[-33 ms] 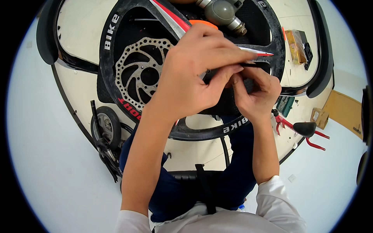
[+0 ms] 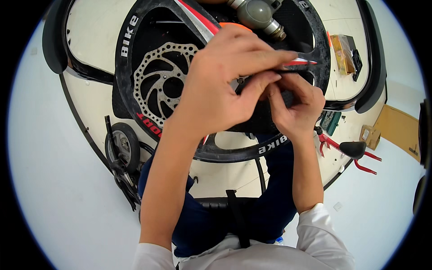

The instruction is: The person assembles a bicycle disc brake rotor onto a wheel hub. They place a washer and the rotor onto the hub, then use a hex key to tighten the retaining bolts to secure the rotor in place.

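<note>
Both my hands meet above the right side of a black bicycle wheel (image 2: 123,72) with red and white spokes. On my left hand (image 2: 225,76), the index finger stretches to the right, and a gap separates it from the thumb. The thumb tip sits against the fingertips of my right hand (image 2: 299,101), whose fingers are curled in a pinch. A thin dark edge shows between the hands, too small and covered to name. A silver brake disc (image 2: 138,87) with many holes lies at the wheel's middle, partly behind my left wrist.
An olive-grey rounded tool with metal ends (image 2: 254,15) rests at the top of the wheel. Black curved arms (image 2: 54,40) flank it. Right, on the floor, are a yellow box (image 2: 343,54), a green case (image 2: 330,122) and a red frame (image 2: 330,140). A small wheel (image 2: 123,146) stands left.
My left index finger has lifted away from the thumb and the right fingertips, widening the gap. The right hand and the wheel have hardly moved.
</note>
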Demonstrator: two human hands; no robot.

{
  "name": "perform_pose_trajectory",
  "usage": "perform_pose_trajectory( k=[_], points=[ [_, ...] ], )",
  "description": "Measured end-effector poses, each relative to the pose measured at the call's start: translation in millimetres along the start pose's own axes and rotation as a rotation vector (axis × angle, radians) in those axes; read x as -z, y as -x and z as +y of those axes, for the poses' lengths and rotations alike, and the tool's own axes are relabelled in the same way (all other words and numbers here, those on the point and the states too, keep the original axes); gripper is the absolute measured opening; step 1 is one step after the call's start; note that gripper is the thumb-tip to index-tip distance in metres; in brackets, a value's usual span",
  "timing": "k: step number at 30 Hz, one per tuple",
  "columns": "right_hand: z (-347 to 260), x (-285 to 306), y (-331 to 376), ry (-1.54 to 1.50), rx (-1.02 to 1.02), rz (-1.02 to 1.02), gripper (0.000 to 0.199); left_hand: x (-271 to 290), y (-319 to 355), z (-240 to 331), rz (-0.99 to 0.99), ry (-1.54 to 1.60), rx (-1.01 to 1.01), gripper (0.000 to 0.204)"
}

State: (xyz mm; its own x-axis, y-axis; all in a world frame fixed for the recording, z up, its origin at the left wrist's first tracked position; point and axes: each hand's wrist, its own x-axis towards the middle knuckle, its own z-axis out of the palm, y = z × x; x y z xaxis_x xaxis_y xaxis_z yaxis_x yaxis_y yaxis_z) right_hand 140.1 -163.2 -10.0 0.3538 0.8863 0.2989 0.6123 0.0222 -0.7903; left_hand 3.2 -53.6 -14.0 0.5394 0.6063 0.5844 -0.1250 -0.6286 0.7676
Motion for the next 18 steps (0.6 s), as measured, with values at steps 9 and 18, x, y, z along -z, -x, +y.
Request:
perform_pose_trajectory(
  k=[9, 18],
  points=[
    [10.4, -6.4, -9.0, 0.0, 0.112, 0.038, 0.022, 14.4, -8.2, -9.4, -0.013, 0.043, 0.231, 0.016],
    [14.2, -5.0, -10.8, -0.03, 0.075, -0.032, 0.018, 3.3, -8.2, -5.8, 0.025, 0.077, 0.238, 0.027]
  ],
)
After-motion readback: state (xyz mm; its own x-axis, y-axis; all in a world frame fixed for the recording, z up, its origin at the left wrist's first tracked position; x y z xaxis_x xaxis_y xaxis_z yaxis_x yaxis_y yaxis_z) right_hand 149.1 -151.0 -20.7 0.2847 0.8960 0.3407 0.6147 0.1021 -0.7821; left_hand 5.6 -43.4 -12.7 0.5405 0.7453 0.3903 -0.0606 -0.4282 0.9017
